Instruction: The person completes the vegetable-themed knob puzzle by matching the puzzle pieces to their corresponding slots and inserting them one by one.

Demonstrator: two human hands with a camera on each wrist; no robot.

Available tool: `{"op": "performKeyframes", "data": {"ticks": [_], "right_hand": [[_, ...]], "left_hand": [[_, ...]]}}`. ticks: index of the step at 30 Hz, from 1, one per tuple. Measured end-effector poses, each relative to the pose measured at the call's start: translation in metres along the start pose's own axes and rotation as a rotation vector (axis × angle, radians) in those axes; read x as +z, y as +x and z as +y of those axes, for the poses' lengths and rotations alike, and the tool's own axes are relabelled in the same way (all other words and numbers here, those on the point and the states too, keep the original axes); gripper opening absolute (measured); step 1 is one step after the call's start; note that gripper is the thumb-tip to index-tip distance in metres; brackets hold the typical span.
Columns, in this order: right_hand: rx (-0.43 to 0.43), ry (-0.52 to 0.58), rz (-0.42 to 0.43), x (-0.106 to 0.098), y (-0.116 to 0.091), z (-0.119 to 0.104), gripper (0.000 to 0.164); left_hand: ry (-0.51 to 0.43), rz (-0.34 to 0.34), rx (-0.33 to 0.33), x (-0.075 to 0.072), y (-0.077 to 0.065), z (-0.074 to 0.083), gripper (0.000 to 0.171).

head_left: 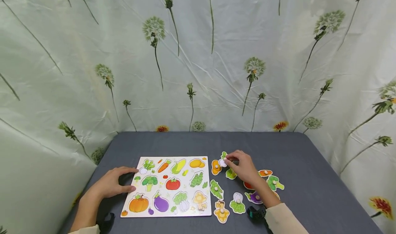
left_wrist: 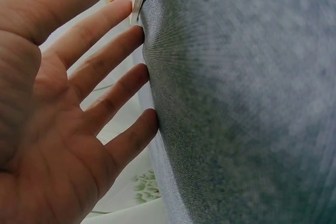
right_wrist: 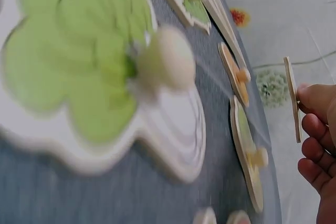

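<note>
A white puzzle board (head_left: 173, 214) printed with vegetables lies on the dark grey table. My left hand (head_left: 109, 182) is at the board's left edge, with its fingers stretched out and the fingertips right at the rim. In the left wrist view the left palm (left_wrist: 58, 129) and spread fingers show plainly. Off the board's upper right corner, my right hand (head_left: 242, 165) pinches a white turnip puzzle piece (head_left: 223, 154) with green leaves. The right wrist view has that turnip piece (right_wrist: 290, 95) edge-on, raised, thumb and fingertips on its back side.
Several knobbed vegetable pieces lie right of the board: an orange one (head_left: 215, 170), asparagus (head_left: 218, 192), mushroom (head_left: 222, 216), bok choy (head_left: 238, 209), eggplant (head_left: 254, 197), broccoli (head_left: 277, 183) and carrot (head_left: 265, 173). A dandelion-print curtain (head_left: 198, 72) hangs behind the table.
</note>
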State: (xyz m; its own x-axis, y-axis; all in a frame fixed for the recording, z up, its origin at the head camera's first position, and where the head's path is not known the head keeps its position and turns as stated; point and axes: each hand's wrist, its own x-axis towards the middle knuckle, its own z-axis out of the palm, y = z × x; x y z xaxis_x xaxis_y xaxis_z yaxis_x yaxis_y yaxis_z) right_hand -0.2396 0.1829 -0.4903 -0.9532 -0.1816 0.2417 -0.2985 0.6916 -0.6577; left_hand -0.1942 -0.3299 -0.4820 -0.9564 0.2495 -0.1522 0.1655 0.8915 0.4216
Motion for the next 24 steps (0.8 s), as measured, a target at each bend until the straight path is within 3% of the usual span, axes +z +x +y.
{"op": "performKeyframes", "data": {"ticks": [24], "right_hand": [[-0.094, 0.127, -0.06, 0.055, 0.025, -0.056, 0.007]], "left_hand": [[-0.012, -0.004, -0.025, -0.001, -0.001, 0.002, 0.073]]}}
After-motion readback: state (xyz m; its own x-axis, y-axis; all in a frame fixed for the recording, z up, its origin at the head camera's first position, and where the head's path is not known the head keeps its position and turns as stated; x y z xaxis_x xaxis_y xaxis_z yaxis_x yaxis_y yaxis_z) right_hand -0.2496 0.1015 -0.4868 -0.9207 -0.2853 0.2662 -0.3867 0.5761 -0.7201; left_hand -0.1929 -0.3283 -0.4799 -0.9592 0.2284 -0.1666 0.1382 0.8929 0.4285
